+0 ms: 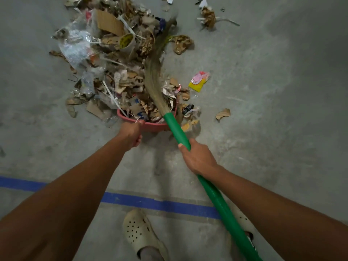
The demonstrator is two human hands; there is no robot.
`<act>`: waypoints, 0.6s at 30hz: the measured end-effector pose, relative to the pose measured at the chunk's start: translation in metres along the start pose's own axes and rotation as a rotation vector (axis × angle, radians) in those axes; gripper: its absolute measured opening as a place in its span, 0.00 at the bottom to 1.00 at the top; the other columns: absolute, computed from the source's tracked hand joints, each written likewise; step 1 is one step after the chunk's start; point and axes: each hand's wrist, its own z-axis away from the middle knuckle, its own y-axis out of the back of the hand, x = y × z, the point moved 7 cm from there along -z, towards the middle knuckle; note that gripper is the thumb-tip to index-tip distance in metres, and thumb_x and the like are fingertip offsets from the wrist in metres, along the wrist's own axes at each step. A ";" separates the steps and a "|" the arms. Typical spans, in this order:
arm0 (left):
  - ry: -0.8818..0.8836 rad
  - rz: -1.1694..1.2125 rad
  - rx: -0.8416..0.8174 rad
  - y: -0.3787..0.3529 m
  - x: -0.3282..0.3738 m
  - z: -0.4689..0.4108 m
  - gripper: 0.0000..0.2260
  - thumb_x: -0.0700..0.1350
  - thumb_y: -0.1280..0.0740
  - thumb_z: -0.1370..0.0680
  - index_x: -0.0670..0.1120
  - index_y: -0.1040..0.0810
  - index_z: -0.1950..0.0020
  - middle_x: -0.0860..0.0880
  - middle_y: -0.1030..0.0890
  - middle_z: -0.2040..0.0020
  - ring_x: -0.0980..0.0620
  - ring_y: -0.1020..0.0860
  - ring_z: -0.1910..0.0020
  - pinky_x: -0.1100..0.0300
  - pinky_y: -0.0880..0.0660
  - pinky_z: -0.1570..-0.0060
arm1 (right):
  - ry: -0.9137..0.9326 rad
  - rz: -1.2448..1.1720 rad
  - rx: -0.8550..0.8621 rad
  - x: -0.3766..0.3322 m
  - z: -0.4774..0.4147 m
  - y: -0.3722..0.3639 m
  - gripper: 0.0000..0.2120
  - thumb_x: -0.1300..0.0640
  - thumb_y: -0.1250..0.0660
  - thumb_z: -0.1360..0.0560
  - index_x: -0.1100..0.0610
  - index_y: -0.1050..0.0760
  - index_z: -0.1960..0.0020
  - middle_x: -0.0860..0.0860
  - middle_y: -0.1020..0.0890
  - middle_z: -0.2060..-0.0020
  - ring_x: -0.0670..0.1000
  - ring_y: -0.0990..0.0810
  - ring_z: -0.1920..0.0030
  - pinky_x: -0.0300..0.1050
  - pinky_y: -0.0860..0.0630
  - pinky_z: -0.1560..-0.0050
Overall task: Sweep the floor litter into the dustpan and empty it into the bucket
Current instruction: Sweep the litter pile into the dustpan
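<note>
fingers [138, 139] of the left hand [130, 135] curl tight round the handle of one red dustpan [150, 126]. it sits on the floor [263, 110] at the near edge of the litter pile [113, 63], its mouth buried under scraps. right hand [198, 160] wraps round one green broom [176, 131], bristles lying over the pile. two pale shoes [139, 234] show, the right one half hidden behind the broom.

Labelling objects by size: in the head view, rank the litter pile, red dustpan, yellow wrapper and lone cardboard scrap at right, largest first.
1. litter pile
2. red dustpan, mostly buried under litter
3. yellow wrapper
4. cardboard scrap, only slightly smaller
</note>
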 end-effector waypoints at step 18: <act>-0.305 0.083 -0.013 0.009 0.075 0.134 0.11 0.42 0.30 0.21 0.35 0.23 0.46 0.44 0.32 0.71 0.55 0.35 0.82 0.66 0.39 0.82 | 0.070 0.230 -0.034 -0.027 0.071 0.132 0.23 0.41 0.44 0.18 0.58 0.29 0.35 0.61 0.20 0.44 0.61 0.19 0.46 0.49 0.24 0.49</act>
